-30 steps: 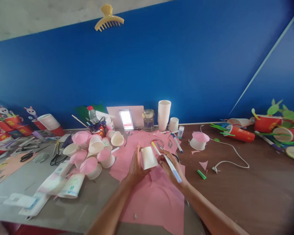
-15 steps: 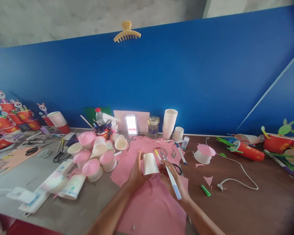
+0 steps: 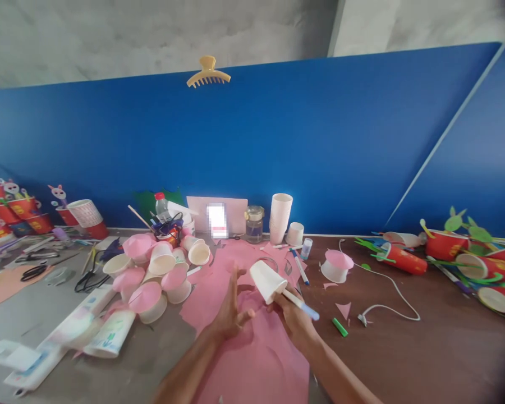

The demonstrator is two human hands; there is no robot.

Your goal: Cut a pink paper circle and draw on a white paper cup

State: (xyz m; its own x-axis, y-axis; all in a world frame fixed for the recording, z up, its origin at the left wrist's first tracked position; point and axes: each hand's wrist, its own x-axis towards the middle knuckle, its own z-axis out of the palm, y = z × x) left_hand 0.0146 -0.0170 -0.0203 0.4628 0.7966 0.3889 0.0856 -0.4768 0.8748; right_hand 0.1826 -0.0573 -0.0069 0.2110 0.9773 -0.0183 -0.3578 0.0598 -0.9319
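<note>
A white paper cup (image 3: 266, 280) is tilted over the pink paper (image 3: 273, 359), gripped at its lower right by my right hand (image 3: 293, 314). The same hand also has a white marker with a pale blue end (image 3: 303, 308), which points down to the right. Left of the cup, my left hand (image 3: 232, 311) is open with thumb and fingers apart, not touching the cup. What lies under the right-hand fingers is partly hidden.
Several cups with pink tops (image 3: 148, 301) crowd the left side, beside a white power strip (image 3: 63, 336). Behind stand a glass jar (image 3: 254, 224) and a tall cup stack (image 3: 280, 217). To the right are a pink-topped cup (image 3: 335, 267), a white cable (image 3: 398, 289) and red cups (image 3: 446, 244).
My left hand has come off the cup and opened. The cup has tilted in my right hand, and the marker has turned flatter. The view has shifted slightly right and up.
</note>
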